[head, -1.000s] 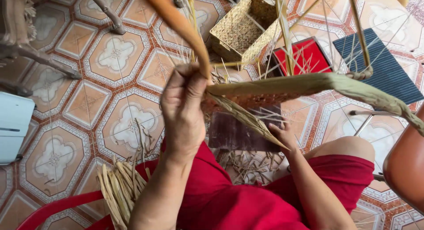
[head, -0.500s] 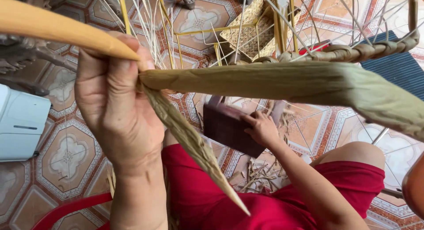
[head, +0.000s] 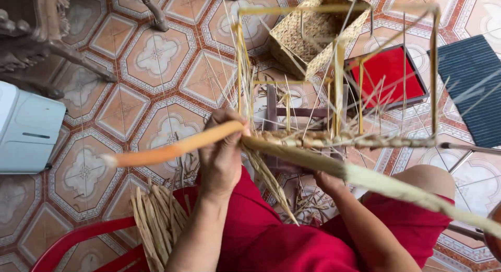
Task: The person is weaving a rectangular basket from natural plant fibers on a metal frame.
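Observation:
My left hand is closed around a thick dried reed strand that runs from an orange-tinted end at the left, across my lap, to the right edge. My right hand is mostly hidden beneath the strand, under a yellow wire basket frame. A woven band of reed runs along the frame's lower rail, and thin reed spokes stick up from it.
A finished woven basket lies beyond the frame beside a red tray and a dark ribbed mat. A bundle of dried reeds rests on a red plastic chair. A white box sits left, wooden furniture legs behind it.
The view has pulled back and the frame now shows whole. My left hand moved right and lower, still gripping the strand, whose orange end now points left.

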